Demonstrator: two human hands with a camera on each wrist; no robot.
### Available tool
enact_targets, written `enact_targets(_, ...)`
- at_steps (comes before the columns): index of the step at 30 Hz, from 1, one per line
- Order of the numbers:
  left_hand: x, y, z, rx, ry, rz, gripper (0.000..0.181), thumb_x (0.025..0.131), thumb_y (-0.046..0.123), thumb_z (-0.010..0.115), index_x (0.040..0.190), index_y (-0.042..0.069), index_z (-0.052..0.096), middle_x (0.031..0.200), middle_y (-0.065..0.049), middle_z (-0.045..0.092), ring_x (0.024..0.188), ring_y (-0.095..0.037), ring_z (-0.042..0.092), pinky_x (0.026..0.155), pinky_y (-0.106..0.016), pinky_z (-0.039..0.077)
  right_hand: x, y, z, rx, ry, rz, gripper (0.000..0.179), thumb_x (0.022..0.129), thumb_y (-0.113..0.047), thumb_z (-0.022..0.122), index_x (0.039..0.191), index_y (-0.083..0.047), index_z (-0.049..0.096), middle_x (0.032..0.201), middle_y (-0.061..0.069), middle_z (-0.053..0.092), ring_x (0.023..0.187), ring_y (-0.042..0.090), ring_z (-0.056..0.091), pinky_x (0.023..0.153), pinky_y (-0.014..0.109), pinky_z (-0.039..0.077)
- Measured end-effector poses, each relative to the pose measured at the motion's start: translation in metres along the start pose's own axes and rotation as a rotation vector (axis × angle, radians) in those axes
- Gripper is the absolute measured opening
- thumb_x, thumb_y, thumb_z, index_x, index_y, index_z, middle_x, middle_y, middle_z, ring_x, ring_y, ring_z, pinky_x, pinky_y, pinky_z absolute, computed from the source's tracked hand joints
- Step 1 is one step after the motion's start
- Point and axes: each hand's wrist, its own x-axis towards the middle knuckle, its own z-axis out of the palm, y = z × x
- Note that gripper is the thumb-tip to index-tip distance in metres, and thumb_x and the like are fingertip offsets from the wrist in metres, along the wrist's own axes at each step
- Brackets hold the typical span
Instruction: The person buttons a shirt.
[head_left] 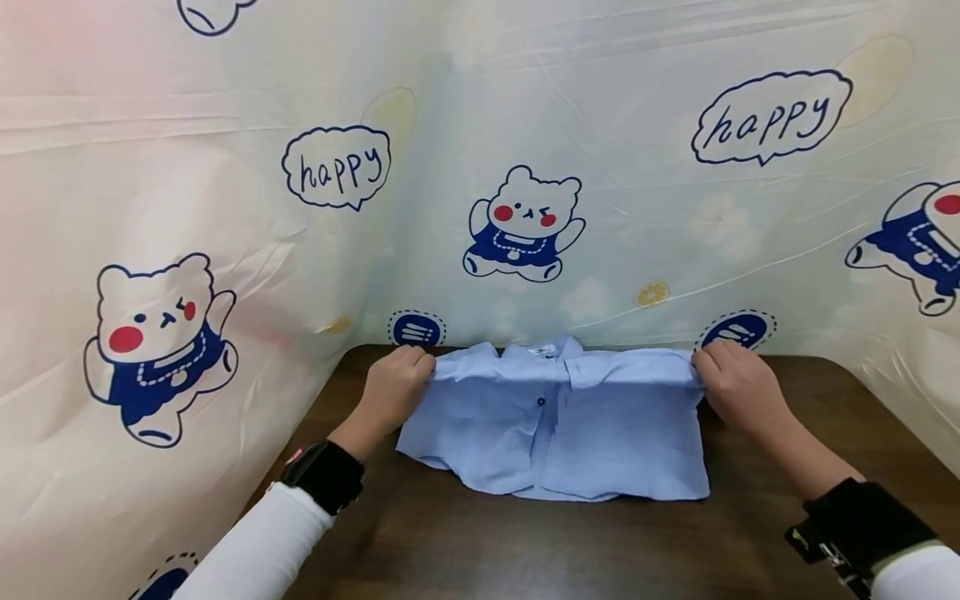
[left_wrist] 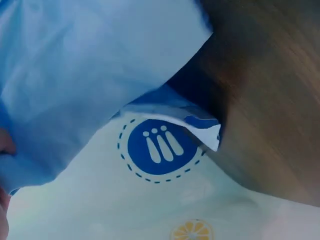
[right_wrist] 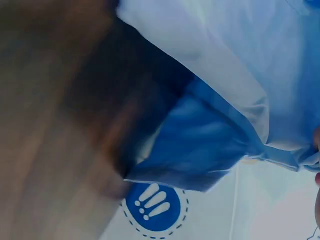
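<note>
A light blue collared shirt (head_left: 487,425) with a dark button hangs folded between two hands over the brown table. Its upper left edge is gripped by my left hand (head_left: 397,383); the upper right edge is pinched by my right hand (head_left: 738,385). The lower part of the cloth reaches the tabletop or just above it; I cannot tell which. In the left wrist view the shirt (left_wrist: 90,75) fills the upper left, with fingertips at the left border. In the right wrist view, a darker flap of the shirt (right_wrist: 200,135) shows below the front layer.
The dark brown wooden table (head_left: 465,550) extends around the shirt. Behind and beside it hangs a pale curtain (head_left: 637,217) printed with bears and "happy" bubbles. Black straps with devices sit on the left wrist (head_left: 326,475) and right wrist (head_left: 870,525).
</note>
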Motion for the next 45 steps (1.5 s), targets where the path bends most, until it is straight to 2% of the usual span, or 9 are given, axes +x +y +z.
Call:
enact_targets(4, -0.021, 0.014, -0.017, -0.088, -0.007, 0.075, 0.017, 0.076, -0.008, 0.050, 0.068, 0.006, 0.055, 0.065, -0.004, 0.049, 0.056, -0.021, 0.050, 0.044, -0.031, 0.043, -0.016, -0.022, -0.013, 0.044, 0.036, -0.139, 0.031, 0.098, 0.006, 0.031, 0.078, 0.009, 0.055, 0.073, 0.018, 0.053, 0.060, 0.033, 0.050, 0.048, 0.043, 0.044)
enact_targets(13, -0.076, 0.054, -0.049, -0.290, -0.362, 0.092, 0.026, 0.063, -0.010, 0.071, 0.070, 0.014, 0.068, 0.081, 0.003, 0.059, 0.075, -0.012, 0.059, 0.062, -0.022, 0.050, -0.074, -0.071, -0.043, 0.236, -0.306, -0.141, 0.055, 0.108, -0.024, 0.015, 0.088, -0.012, 0.064, 0.098, 0.003, 0.060, 0.088, 0.020, 0.058, 0.078, 0.029, 0.049)
enact_targets(17, -0.087, 0.063, -0.058, -0.389, -0.684, 0.029, 0.015, 0.071, -0.001, 0.077, 0.076, 0.012, 0.070, 0.110, -0.007, 0.069, 0.105, -0.021, 0.065, 0.083, -0.032, 0.054, -0.093, -0.079, -0.050, 0.404, -0.566, -0.059, 0.010, 0.099, -0.029, 0.057, 0.098, -0.022, 0.064, 0.113, 0.005, 0.062, 0.096, 0.021, 0.061, 0.076, 0.030, 0.055)
enact_targets(20, -0.094, 0.066, -0.060, -0.477, -0.818, -0.016, 0.016, 0.076, 0.000, 0.074, 0.074, 0.012, 0.064, 0.118, -0.016, 0.067, 0.114, -0.027, 0.062, 0.088, -0.038, 0.053, -0.103, -0.084, -0.052, 0.502, -0.714, 0.028, 0.023, 0.084, -0.025, 0.077, 0.104, -0.023, 0.065, 0.116, 0.007, 0.063, 0.099, 0.023, 0.062, 0.072, 0.035, 0.057)
enact_targets(27, -0.100, 0.064, -0.059, -0.597, -0.831, -0.068, 0.018, 0.085, 0.025, 0.074, 0.075, 0.018, 0.061, 0.115, -0.015, 0.068, 0.111, -0.023, 0.063, 0.083, -0.034, 0.054, -0.104, -0.089, -0.055, 0.604, -0.883, 0.248, 0.050, 0.091, -0.052, 0.061, 0.119, -0.011, 0.068, 0.119, 0.004, 0.066, 0.107, 0.021, 0.063, 0.077, 0.035, 0.056)
enact_targets(31, -0.087, 0.044, -0.049, -0.625, -0.802, -0.207, 0.018, 0.091, 0.030, 0.070, 0.086, 0.013, 0.071, 0.099, -0.004, 0.072, 0.094, -0.016, 0.067, 0.077, -0.033, 0.055, -0.090, -0.074, -0.044, 0.552, -0.659, 0.297, 0.026, 0.089, -0.032, 0.072, 0.107, -0.014, 0.071, 0.105, -0.004, 0.068, 0.095, 0.013, 0.064, 0.074, 0.034, 0.056)
enact_targets(34, -0.073, 0.018, -0.032, -0.556, -0.769, -0.369, 0.021, 0.091, 0.017, 0.069, 0.102, -0.001, 0.071, 0.102, -0.010, 0.071, 0.098, -0.025, 0.066, 0.084, -0.041, 0.053, -0.076, -0.051, -0.030, 0.456, -0.546, 0.402, 0.022, 0.085, -0.016, 0.075, 0.105, -0.007, 0.070, 0.103, 0.003, 0.069, 0.096, 0.023, 0.065, 0.078, 0.043, 0.054)
enact_targets(39, -0.064, -0.017, 0.005, -0.433, -0.812, -0.554, 0.035, 0.093, 0.007, 0.063, 0.122, -0.012, 0.059, 0.125, -0.028, 0.059, 0.120, -0.043, 0.053, 0.101, -0.053, 0.041, -0.070, -0.013, -0.003, 0.432, -0.754, 0.583, 0.033, 0.088, -0.005, 0.068, 0.116, 0.012, 0.061, 0.113, 0.029, 0.062, 0.109, 0.048, 0.057, 0.089, 0.060, 0.046)
enact_targets(45, -0.070, -0.029, 0.040, -0.474, -0.948, -0.682, 0.043, 0.099, 0.014, 0.056, 0.139, -0.002, 0.051, 0.145, -0.026, 0.041, 0.136, -0.043, 0.035, 0.110, -0.055, 0.028, -0.082, 0.005, 0.026, 0.435, -0.942, 0.722, 0.041, 0.094, -0.010, 0.060, 0.125, 0.016, 0.054, 0.123, 0.038, 0.054, 0.117, 0.055, 0.048, 0.094, 0.064, 0.040)
